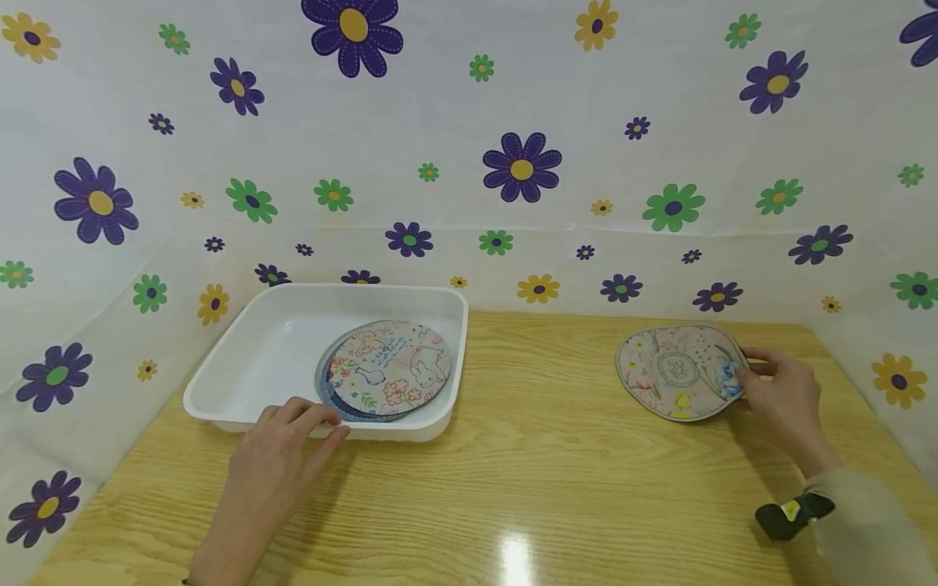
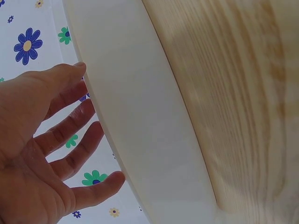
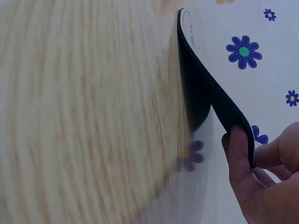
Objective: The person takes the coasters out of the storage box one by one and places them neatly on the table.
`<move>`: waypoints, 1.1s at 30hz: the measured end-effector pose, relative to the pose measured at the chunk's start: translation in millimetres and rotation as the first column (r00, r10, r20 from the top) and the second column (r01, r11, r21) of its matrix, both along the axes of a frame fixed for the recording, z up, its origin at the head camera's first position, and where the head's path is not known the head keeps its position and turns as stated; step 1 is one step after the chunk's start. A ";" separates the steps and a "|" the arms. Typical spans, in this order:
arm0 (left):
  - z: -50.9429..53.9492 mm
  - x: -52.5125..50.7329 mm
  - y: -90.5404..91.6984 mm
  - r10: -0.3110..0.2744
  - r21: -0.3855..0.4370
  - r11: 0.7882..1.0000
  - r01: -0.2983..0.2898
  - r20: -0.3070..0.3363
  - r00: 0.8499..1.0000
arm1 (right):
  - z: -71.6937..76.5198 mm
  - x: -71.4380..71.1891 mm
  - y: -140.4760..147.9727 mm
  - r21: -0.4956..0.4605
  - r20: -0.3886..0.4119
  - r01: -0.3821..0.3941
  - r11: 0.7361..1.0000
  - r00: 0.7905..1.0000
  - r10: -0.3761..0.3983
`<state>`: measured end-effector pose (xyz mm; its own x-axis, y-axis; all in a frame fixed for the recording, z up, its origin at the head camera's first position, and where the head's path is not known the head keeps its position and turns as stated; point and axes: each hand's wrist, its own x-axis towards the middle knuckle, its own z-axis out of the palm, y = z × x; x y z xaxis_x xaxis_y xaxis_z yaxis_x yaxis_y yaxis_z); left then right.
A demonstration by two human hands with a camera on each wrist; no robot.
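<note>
At the right, my right hand (image 1: 784, 399) pinches the edge of a round floral mat (image 1: 681, 370) between thumb and fingers. The mat is held above the table, bent, with a dark underside in the right wrist view. A white plastic tray (image 1: 242, 350) stands at the left. My left hand (image 1: 282, 456) touches its front rim with loosely spread fingertips; the left wrist view shows them along the rim edge. Inside the tray, at its right side, a round mat with a rabbit print (image 1: 392, 366) overlaps a blue-edged round mat (image 1: 333, 399), which is mostly hidden.
The wood-grain table (image 1: 528, 456) stretches between the tray and the right hand. Behind and at both sides hangs a white cloth (image 1: 432, 106) printed with flowers. A black strap (image 1: 795, 513) sits around the right wrist.
</note>
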<state>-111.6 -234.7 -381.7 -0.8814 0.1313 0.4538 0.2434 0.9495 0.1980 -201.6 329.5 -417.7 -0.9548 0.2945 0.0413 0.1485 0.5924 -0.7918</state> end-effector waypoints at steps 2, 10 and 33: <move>0.1 0.2 0.0 0.001 0.004 1.000 -0.001 0.010 1.000 | -1.1 -2.7 1.8 0.057 0.000 -0.005 0.998 1.000 0.005; -0.3 -0.6 -0.2 -0.004 0.002 1.000 0.004 0.007 1.000 | -0.5 -7.9 5.2 0.214 -0.013 -0.031 0.976 0.999 0.035; -1.1 0.0 -0.6 -0.010 0.002 1.000 0.010 -0.004 1.000 | -0.5 -10.0 2.8 0.467 -0.014 -0.167 0.868 0.980 0.196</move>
<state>-111.6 -235.4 -382.8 -0.8783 0.1389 0.4575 0.2533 0.9467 0.1989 -211.7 332.4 -418.2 -0.9810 0.0497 0.1877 -0.0356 0.9042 -0.4256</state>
